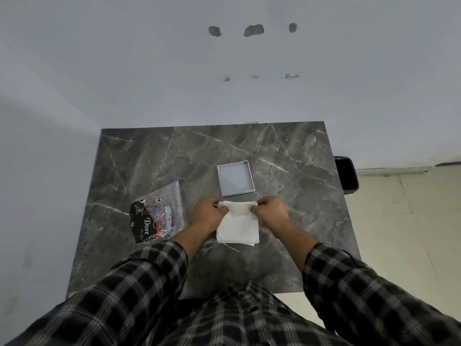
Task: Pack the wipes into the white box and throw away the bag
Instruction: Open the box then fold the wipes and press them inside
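A stack of white wipes (pixel 238 227) lies on the grey marble table (pixel 174 158), just in front of me. My left hand (pixel 208 212) pinches the far left corner of the top wipe, and my right hand (pixel 270 211) pinches the far right corner; that far edge is curled back toward me. Beyond the wipes, the shallow white box (pixel 235 178) sits open, with nothing in it. The clear plastic bag (pixel 159 211), with a black and red printed panel, lies flat to the left of my left hand.
A black bin (pixel 346 174) stands on the floor past the table's right edge. A white wall rises behind the table. Pale floor tiles show on the right.
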